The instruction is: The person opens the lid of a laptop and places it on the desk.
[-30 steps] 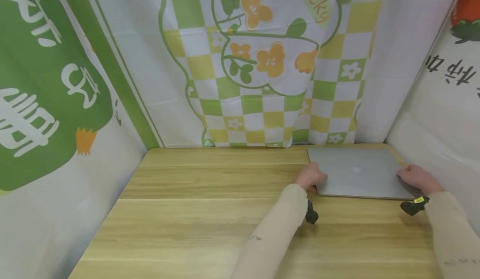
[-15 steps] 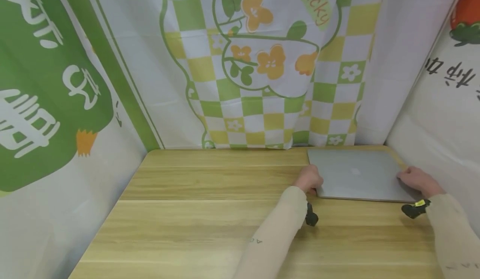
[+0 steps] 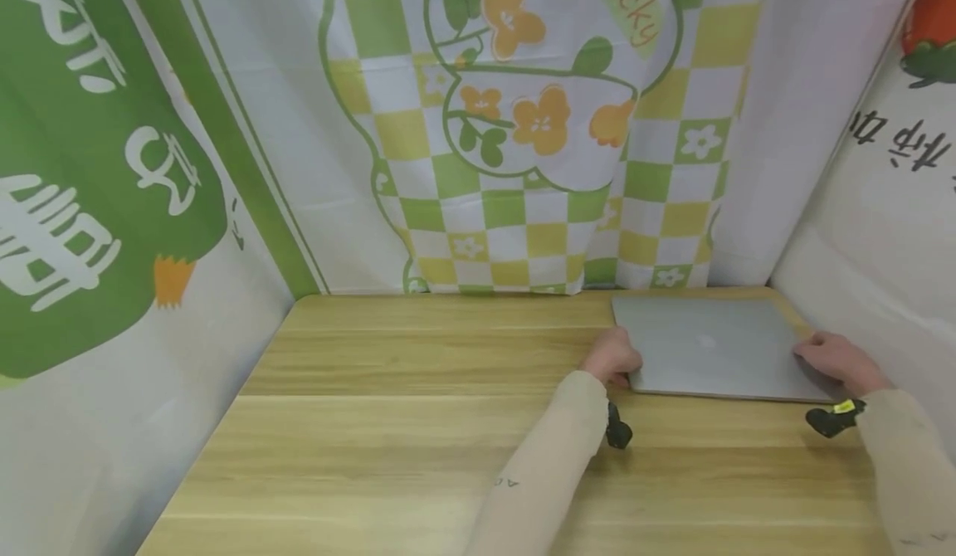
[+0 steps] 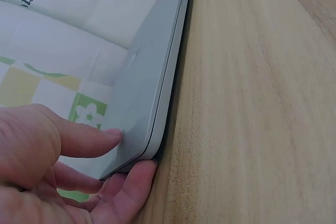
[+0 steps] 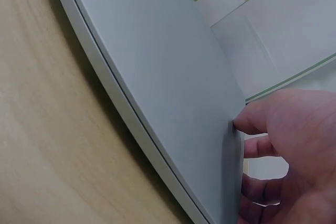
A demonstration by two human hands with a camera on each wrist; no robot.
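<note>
A closed silver laptop [image 3: 709, 344] lies flat on the wooden table [image 3: 411, 423] at its far right corner. My left hand [image 3: 614, 357] holds the laptop's near left corner. In the left wrist view, the left hand [image 4: 134, 150] pinches the laptop [image 4: 142, 77], with fingers on the lid and the thumb at the lower edge. My right hand [image 3: 829, 355] holds the near right corner. Seen from the right wrist, the right hand [image 5: 244, 158] has its thumb on the laptop [image 5: 157, 77] lid and fingers curled past the edge.
Printed cloth walls close in the table: green and white on the left [image 3: 112, 191], a checked flower curtain [image 3: 523, 124] behind, and white cloth [image 3: 881, 232] tight against the laptop's right side. Bare wood spreads left of and in front of the laptop.
Both hands have shifted very slightly toward me at the laptop's near corners. The laptop still lies flat in the same place.
</note>
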